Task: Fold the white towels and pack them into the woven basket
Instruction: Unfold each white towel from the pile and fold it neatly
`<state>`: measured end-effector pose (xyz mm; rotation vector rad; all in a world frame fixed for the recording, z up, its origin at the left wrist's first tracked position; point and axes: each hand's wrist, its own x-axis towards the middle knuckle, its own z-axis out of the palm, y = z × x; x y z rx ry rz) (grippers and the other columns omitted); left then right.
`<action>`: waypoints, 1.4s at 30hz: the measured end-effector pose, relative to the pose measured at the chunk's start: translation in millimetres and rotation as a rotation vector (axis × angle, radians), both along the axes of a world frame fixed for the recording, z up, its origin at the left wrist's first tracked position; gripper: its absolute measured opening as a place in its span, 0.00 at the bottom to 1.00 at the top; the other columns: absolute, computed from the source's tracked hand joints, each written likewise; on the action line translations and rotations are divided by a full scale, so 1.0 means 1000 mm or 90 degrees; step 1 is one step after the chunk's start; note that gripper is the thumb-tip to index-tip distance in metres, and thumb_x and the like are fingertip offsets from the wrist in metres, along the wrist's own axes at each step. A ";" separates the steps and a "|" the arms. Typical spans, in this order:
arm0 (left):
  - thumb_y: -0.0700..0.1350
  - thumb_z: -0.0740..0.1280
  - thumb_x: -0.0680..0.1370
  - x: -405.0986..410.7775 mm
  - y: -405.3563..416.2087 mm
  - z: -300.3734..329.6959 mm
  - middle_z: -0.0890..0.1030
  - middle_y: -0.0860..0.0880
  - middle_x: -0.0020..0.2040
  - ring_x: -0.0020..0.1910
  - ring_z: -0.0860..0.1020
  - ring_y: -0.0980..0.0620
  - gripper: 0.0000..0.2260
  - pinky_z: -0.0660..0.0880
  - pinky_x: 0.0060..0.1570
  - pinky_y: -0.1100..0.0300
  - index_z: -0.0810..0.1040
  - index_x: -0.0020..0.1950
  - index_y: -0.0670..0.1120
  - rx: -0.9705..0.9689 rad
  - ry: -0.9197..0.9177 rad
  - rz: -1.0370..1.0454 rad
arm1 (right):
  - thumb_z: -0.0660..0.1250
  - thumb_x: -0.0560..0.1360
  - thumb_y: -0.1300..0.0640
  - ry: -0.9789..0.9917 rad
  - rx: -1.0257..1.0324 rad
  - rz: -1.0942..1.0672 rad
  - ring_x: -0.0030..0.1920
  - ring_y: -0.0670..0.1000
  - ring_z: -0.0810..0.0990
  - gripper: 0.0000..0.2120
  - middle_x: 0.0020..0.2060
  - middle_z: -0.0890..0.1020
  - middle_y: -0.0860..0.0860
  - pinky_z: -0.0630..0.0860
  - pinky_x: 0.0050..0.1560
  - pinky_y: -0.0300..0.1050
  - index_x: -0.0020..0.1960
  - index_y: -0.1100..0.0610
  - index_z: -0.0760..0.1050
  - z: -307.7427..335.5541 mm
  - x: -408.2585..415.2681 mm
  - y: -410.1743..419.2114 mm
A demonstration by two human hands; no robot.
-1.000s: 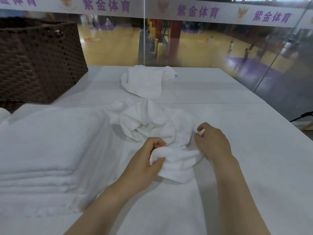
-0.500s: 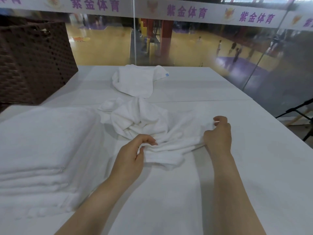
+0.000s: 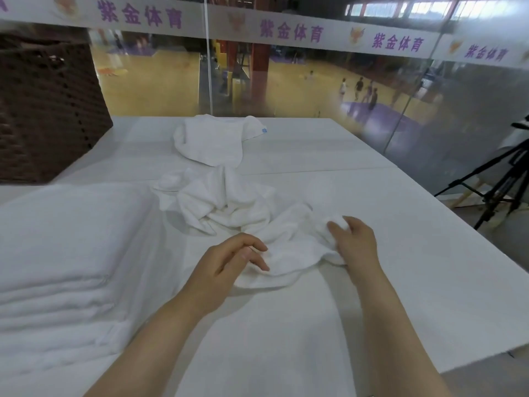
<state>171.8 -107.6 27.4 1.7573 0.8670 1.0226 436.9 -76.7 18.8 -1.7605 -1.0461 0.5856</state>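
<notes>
**Crumpled towel, mid-table**

Head cam: R hand (image 3: 353, 245) grips a bunched corner of crumpled towel (image 3: 229, 207) on table (image 3: 400, 267). L hand (image 3: 229, 260) fingers loosely spread, resting on towel's near edge. Folded stack (image 3: 63, 247) at left; woven basket (image 3: 43, 110) far left.

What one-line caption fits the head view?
Right hand grips a crumpled towel; left hand rests open on it.

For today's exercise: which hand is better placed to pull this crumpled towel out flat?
Probably the right hand: it already pinches the crumpled towel at its edge. The left hand only touches it, fingers relaxed.
</notes>
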 end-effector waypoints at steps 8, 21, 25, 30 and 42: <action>0.59 0.64 0.72 0.010 -0.005 0.002 0.81 0.59 0.49 0.47 0.77 0.56 0.13 0.72 0.48 0.64 0.77 0.53 0.56 0.053 0.060 0.071 | 0.67 0.76 0.57 0.066 0.050 0.229 0.41 0.52 0.80 0.04 0.39 0.81 0.51 0.78 0.42 0.51 0.43 0.53 0.74 0.008 -0.072 -0.069; 0.54 0.64 0.72 0.021 -0.010 -0.008 0.72 0.59 0.48 0.47 0.70 0.58 0.09 0.70 0.43 0.65 0.76 0.48 0.51 0.330 0.294 0.168 | 0.58 0.80 0.66 0.162 0.051 0.289 0.46 0.54 0.84 0.13 0.43 0.85 0.54 0.81 0.52 0.51 0.48 0.59 0.81 0.020 -0.077 -0.087; 0.45 0.62 0.71 0.021 -0.008 -0.013 0.76 0.59 0.47 0.49 0.73 0.58 0.07 0.71 0.47 0.62 0.77 0.46 0.49 0.316 0.254 0.149 | 0.63 0.76 0.60 0.040 0.014 0.120 0.47 0.50 0.81 0.06 0.44 0.83 0.48 0.78 0.52 0.49 0.50 0.53 0.77 0.015 -0.060 -0.037; 0.40 0.60 0.71 0.019 -0.011 -0.010 0.77 0.55 0.43 0.47 0.76 0.53 0.05 0.72 0.48 0.59 0.75 0.43 0.47 0.260 0.189 0.026 | 0.63 0.73 0.42 0.062 -0.170 0.222 0.46 0.53 0.77 0.17 0.45 0.78 0.50 0.72 0.47 0.45 0.50 0.56 0.73 0.017 -0.053 0.035; 0.48 0.60 0.78 0.016 -0.010 -0.007 0.74 0.57 0.38 0.38 0.73 0.57 0.06 0.69 0.38 0.65 0.76 0.50 0.56 0.272 0.284 0.048 | 0.59 0.71 0.65 -0.239 -0.210 0.091 0.45 0.58 0.81 0.16 0.49 0.83 0.57 0.79 0.51 0.49 0.53 0.56 0.81 0.036 0.004 0.044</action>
